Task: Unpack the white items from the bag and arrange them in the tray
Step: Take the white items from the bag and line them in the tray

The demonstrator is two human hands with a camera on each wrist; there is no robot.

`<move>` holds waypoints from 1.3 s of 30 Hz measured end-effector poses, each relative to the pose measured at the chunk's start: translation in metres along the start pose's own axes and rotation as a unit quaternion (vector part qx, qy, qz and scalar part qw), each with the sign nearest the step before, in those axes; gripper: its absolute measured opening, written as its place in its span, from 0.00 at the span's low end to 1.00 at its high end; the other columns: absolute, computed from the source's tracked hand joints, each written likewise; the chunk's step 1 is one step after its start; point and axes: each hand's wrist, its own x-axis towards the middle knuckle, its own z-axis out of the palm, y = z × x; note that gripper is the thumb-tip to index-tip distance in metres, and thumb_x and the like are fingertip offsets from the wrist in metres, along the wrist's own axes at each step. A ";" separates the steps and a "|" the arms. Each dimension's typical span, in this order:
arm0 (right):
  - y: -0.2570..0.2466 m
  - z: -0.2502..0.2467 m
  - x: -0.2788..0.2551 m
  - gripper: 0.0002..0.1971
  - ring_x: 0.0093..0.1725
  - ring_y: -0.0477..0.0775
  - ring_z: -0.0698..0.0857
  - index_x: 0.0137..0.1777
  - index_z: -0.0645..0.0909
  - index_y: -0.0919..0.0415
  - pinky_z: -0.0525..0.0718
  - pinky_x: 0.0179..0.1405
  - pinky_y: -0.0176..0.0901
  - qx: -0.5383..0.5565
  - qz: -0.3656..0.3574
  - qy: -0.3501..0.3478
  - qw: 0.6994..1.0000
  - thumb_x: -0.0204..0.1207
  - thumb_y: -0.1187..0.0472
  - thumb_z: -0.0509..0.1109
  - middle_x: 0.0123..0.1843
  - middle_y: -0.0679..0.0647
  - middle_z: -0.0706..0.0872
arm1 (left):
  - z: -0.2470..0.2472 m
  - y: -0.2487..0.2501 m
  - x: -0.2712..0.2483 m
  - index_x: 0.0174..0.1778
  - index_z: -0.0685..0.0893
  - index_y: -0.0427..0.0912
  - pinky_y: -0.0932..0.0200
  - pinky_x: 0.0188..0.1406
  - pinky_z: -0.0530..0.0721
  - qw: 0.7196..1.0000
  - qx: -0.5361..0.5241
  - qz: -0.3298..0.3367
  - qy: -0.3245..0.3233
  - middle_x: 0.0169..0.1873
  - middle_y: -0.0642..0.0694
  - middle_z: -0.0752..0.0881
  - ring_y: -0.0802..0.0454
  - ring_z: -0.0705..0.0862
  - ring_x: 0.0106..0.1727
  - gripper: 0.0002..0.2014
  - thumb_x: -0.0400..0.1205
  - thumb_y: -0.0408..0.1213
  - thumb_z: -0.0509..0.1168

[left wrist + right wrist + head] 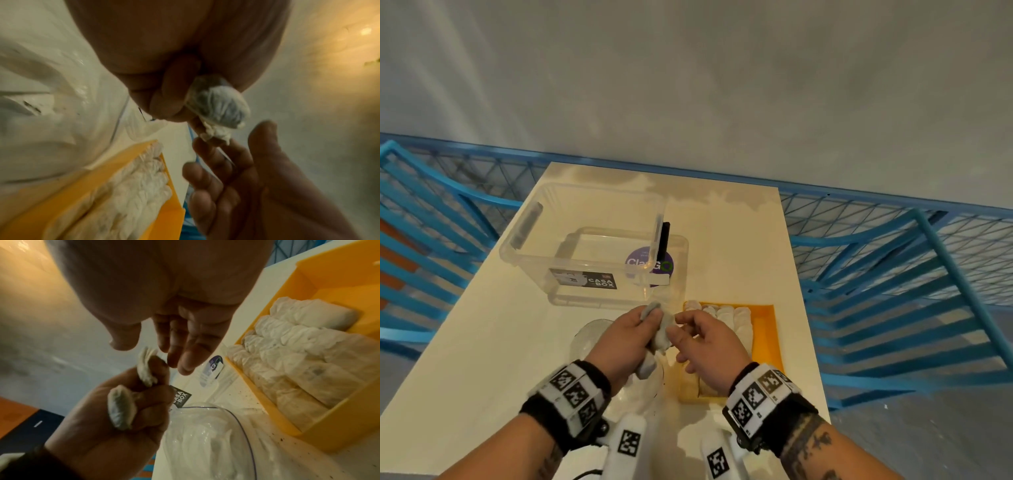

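Observation:
My left hand grips a crumpled white item above the table, in front of the tray. White ends stick out of the fist beside the thumb and at the fingertips. My right hand is next to it with fingers relaxed and spread, fingertips at the item's end. The yellow tray lies to the right and holds a row of white items. A clear plastic bag lies under my left hand.
A clear plastic box labelled CASA BOX stands behind my hands on a lid with a purple sticker. Blue metal chairs flank the white table on both sides. A wall rises behind.

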 end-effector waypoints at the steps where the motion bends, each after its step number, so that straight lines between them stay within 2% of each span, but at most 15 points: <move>1: 0.000 -0.003 -0.001 0.10 0.36 0.46 0.87 0.56 0.79 0.46 0.86 0.33 0.41 0.003 0.001 0.020 1.000 0.78 0.47 0.72 0.43 0.46 0.85 | 0.009 0.002 0.002 0.44 0.80 0.39 0.65 0.17 0.65 1.000 -0.011 0.002 -0.001 0.30 0.38 0.73 0.53 0.65 0.14 0.15 0.89 0.46 0.58; 4: 0.002 -0.017 -0.002 0.06 0.33 0.49 0.88 0.47 0.80 0.48 0.88 0.34 0.46 0.004 0.002 0.088 0.996 0.76 0.53 0.75 0.39 0.46 0.85 | 0.031 0.006 0.006 0.47 0.81 0.37 0.65 0.17 0.64 0.999 -0.027 0.010 -0.027 0.25 0.42 0.70 0.52 0.64 0.13 0.15 0.89 0.46 0.60; 7: 0.005 -0.034 -0.005 0.05 0.31 0.48 0.86 0.43 0.80 0.52 0.85 0.31 0.42 0.027 0.009 0.097 0.995 0.78 0.58 0.74 0.35 0.48 0.84 | 0.046 0.008 0.009 0.51 0.83 0.36 0.65 0.16 0.65 0.999 -0.021 0.014 -0.028 0.24 0.44 0.73 0.54 0.67 0.14 0.17 0.88 0.49 0.60; 10: 0.007 -0.045 -0.010 0.05 0.30 0.48 0.85 0.43 0.81 0.55 0.86 0.33 0.44 0.036 0.012 0.086 0.996 0.80 0.62 0.72 0.33 0.49 0.84 | 0.059 0.007 0.013 0.49 0.85 0.39 0.62 0.18 0.69 0.999 -0.026 -0.002 -0.022 0.31 0.41 0.79 0.53 0.72 0.22 0.20 0.87 0.54 0.60; 13: 0.012 -0.053 -0.012 0.01 0.31 0.49 0.83 0.48 0.82 0.60 0.85 0.32 0.42 0.045 0.026 0.080 0.995 0.81 0.63 0.71 0.34 0.50 0.84 | 0.071 0.009 0.017 0.48 0.85 0.40 0.58 0.23 0.73 0.998 -0.056 -0.025 -0.015 0.34 0.41 0.84 0.49 0.78 0.31 0.21 0.87 0.56 0.58; 16: 0.014 -0.061 -0.013 0.04 0.30 0.49 0.84 0.53 0.82 0.63 0.86 0.30 0.40 0.069 0.036 0.087 0.993 0.81 0.64 0.71 0.36 0.53 0.85 | 0.081 0.009 0.022 0.50 0.85 0.41 0.56 0.31 0.74 0.996 -0.076 -0.047 -0.006 0.39 0.42 0.87 0.46 0.81 0.36 0.19 0.87 0.54 0.59; 19: 0.016 -0.069 -0.013 0.02 0.29 0.48 0.85 0.50 0.82 0.62 0.86 0.30 0.41 0.080 0.036 0.093 0.992 0.80 0.64 0.72 0.34 0.54 0.86 | 0.087 0.004 0.028 0.54 0.85 0.38 0.54 0.34 0.76 0.994 -0.088 -0.064 -0.015 0.43 0.38 0.88 0.45 0.81 0.38 0.18 0.89 0.50 0.59; 21: 0.018 -0.070 -0.012 0.02 0.29 0.48 0.85 0.48 0.83 0.60 0.87 0.31 0.43 0.064 0.034 0.104 0.992 0.79 0.63 0.73 0.32 0.51 0.86 | 0.089 0.001 0.032 0.56 0.85 0.41 0.52 0.38 0.77 0.994 -0.083 -0.066 -0.019 0.48 0.34 0.88 0.43 0.82 0.43 0.14 0.89 0.46 0.58; 23: 0.019 -0.070 -0.011 0.03 0.29 0.48 0.85 0.47 0.82 0.60 0.86 0.31 0.43 0.058 0.034 0.108 0.992 0.79 0.62 0.73 0.31 0.50 0.86 | 0.090 -0.001 0.036 0.55 0.87 0.46 0.49 0.41 0.77 0.994 -0.079 -0.066 -0.021 0.51 0.34 0.89 0.42 0.83 0.45 0.13 0.90 0.45 0.57; 25: 0.020 -0.068 -0.010 0.03 0.29 0.47 0.85 0.48 0.82 0.61 0.86 0.31 0.42 0.081 0.032 0.102 0.991 0.79 0.63 0.73 0.32 0.53 0.85 | 0.091 -0.002 0.040 0.55 0.86 0.45 0.50 0.40 0.76 0.993 -0.086 -0.075 -0.022 0.48 0.34 0.88 0.42 0.82 0.43 0.15 0.90 0.46 0.56; 28: 0.019 -0.069 -0.009 0.02 0.30 0.48 0.84 0.50 0.82 0.63 0.86 0.31 0.41 0.128 0.024 0.095 0.987 0.81 0.64 0.71 0.33 0.55 0.85 | 0.093 -0.003 0.044 0.52 0.87 0.43 0.49 0.39 0.76 0.992 -0.084 -0.086 -0.029 0.42 0.36 0.86 0.42 0.82 0.41 0.21 0.87 0.55 0.57; 31: 0.017 -0.072 -0.007 0.03 0.32 0.48 0.85 0.52 0.82 0.61 0.86 0.32 0.41 0.152 0.031 0.084 0.984 0.82 0.63 0.69 0.34 0.49 0.86 | 0.095 -0.002 0.046 0.46 0.86 0.42 0.54 0.34 0.76 0.994 -0.072 -0.079 -0.033 0.34 0.40 0.85 0.46 0.81 0.33 0.23 0.87 0.59 0.57; 33: 0.016 -0.074 -0.006 0.05 0.34 0.46 0.86 0.52 0.83 0.59 0.86 0.33 0.42 0.136 0.030 0.077 0.987 0.82 0.57 0.69 0.37 0.49 0.86 | 0.096 0.001 0.046 0.43 0.84 0.41 0.57 0.27 0.73 0.997 -0.046 -0.054 -0.015 0.29 0.42 0.82 0.49 0.78 0.25 0.23 0.87 0.58 0.57; 35: 0.016 -0.077 -0.004 0.10 0.35 0.46 0.86 0.51 0.83 0.59 0.85 0.30 0.42 0.099 0.023 0.082 0.991 0.79 0.51 0.72 0.40 0.53 0.85 | 0.096 0.000 0.048 0.41 0.83 0.39 0.55 0.26 0.73 1.000 0.002 -0.012 0.005 0.27 0.42 0.82 0.49 0.77 0.25 0.25 0.85 0.60 0.59; 39: 0.017 -0.081 0.003 0.10 0.34 0.48 0.86 0.48 0.83 0.63 0.84 0.29 0.42 0.081 0.025 0.105 0.991 0.78 0.56 0.74 0.38 0.57 0.86 | 0.093 0.000 0.049 0.41 0.80 0.37 0.57 0.23 0.71 1.000 0.026 0.010 -0.003 0.25 0.42 0.79 0.50 0.74 0.20 0.29 0.82 0.64 0.60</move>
